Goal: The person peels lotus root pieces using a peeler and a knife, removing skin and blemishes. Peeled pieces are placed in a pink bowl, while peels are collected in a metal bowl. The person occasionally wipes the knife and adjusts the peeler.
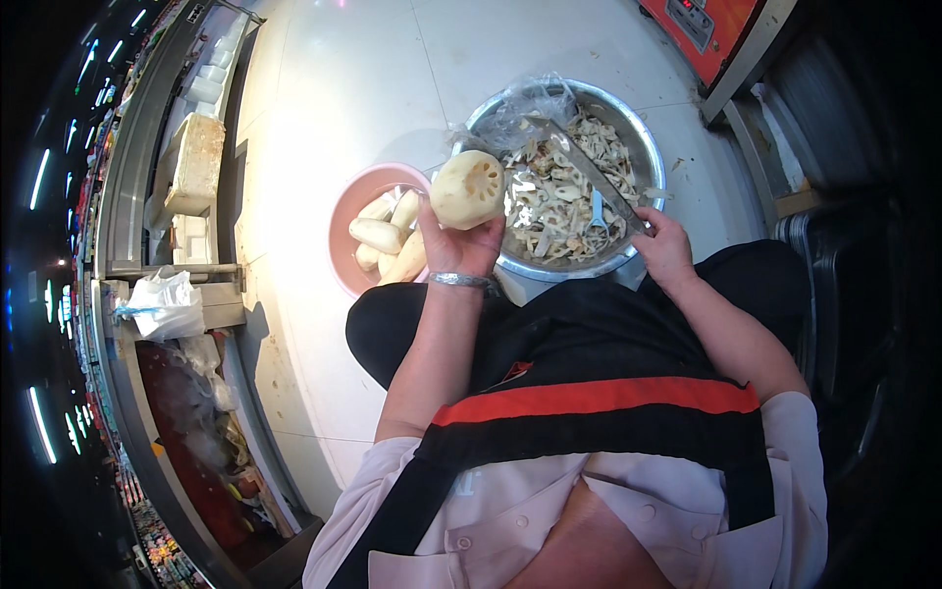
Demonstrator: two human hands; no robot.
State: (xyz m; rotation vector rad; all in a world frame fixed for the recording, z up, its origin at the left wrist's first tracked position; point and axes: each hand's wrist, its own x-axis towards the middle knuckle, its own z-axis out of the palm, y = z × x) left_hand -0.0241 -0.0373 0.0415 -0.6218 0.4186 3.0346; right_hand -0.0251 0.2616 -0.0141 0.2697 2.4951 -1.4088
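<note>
My left hand (465,247) holds a pale, peeled lotus root (466,190) from below, its cut end with holes facing up and right. My right hand (664,247) grips the handle end of a long-bladed knife (592,173), whose blade slants up and left over a large metal basin (653,140). Inside the basin lie many peelings (563,239), a light-blue peeler (597,210) and a clear plastic bag (541,110) at the upper rim. To the left, a pink basin (340,213) holds several peeled lotus roots (377,234) in what looks like water.
Pale floor tiles (353,81) lie beneath the basins. Along the left runs a metal counter frame with a worn foam box (199,163) and a white plastic bag (168,305). A red machine (710,33) stands at the upper right, near a metal leg.
</note>
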